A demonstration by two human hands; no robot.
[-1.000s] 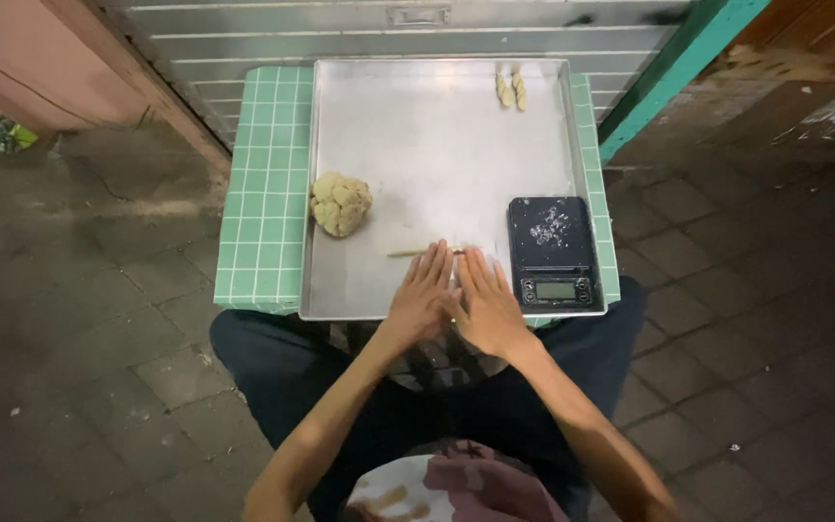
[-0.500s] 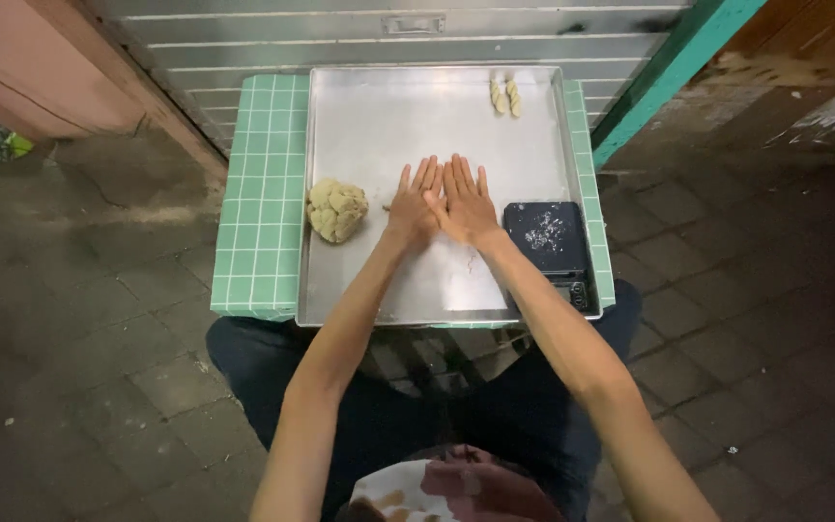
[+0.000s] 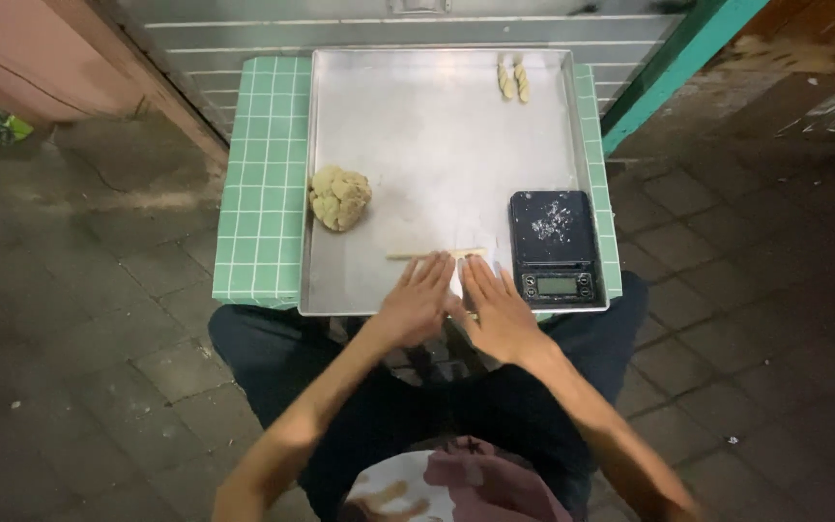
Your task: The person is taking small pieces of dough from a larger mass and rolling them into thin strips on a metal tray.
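Dough, rolled into a thin pale rope (image 3: pixel 436 255), lay across the near part of the flat silver metal tray (image 3: pixel 417 116), at about 6 o'clock from the tray's middle and just beyond the fingertips of both hands. At 9 o'clock sat a lumpy beige ball of unrolled dough (image 3: pixel 340 197), close to the tray's left rim, with the green-and-white tiled table top (image 3: pixel 261 193) showing beyond that rim. The left hand (image 3: pixel 416 302) lay flat, palm down, fingers straight and slightly spread, clamped on nothing; the right hand (image 3: pixel 498 311) lay the same way just beside it. At 3 o'clock stood a black rectangular digital kitchen scale (image 3: pixel 554 247), dusted with crumbs, tight against the tray's right rim and near the right hand. At 1 o'clock, in the far corner, rested two short twisted dough pieces (image 3: pixel 513 81). Judging by this, little was done: two pieces shaped, one rope rolled, most dough still in the ball. The tray's middle and far left were open; the scale crowded the right side.
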